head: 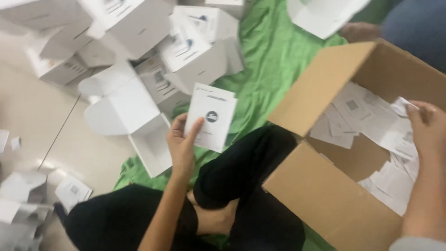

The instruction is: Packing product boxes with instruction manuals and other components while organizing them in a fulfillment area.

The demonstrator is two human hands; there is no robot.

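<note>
My left hand (182,144) holds up a white booklet (211,117) with a round dark mark on its cover, thumb across its lower left. It is above my crossed legs in black trousers (251,172). My right hand (429,130) reaches into an open cardboard box (325,195) at the right and pinches a small white paper slip (402,106). The box holds several loose white leaflets (367,116).
Several white product boxes (186,51) lie piled at the upper left, one open and empty (139,125). A green cloth (274,51) covers the floor beneath. Another person's hand (360,31) and blue-clad leg (418,28) are at the top right. Paper scraps (72,190) lie at the lower left.
</note>
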